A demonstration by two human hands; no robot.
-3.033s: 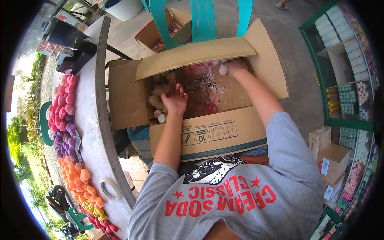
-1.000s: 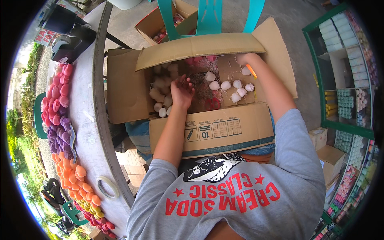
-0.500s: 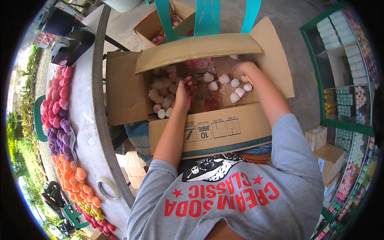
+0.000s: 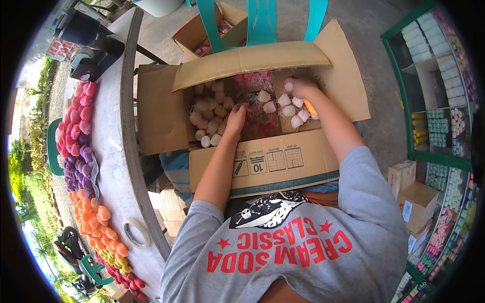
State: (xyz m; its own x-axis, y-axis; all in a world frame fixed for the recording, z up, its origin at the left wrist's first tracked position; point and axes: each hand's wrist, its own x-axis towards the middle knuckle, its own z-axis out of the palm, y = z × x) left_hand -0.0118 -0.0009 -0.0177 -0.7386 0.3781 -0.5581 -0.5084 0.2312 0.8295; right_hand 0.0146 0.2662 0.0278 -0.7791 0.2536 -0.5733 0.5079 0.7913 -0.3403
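Observation:
A large open cardboard box sits before me. Pale, whitish, rounded lumps are heaped in its left part, and several pale pink-white pieces lie in its right part. My right hand is closed at the right side, with a small pale piece at its fingertips. An orange object shows beside my right wrist; its kind is unclear. Between the two groups, my left hand has its fingers drawn together; what they hold, if anything, is hidden.
Left, a long table carries rows of pink, purple, orange and yellow pieces, a tape roll and a black tape dispenser. A teal chair stands beyond the box. Shelving and small cartons are right.
My right hand has shifted slightly left and is now at a pale piece. My left hand's fingers, spread earlier, have drawn together.

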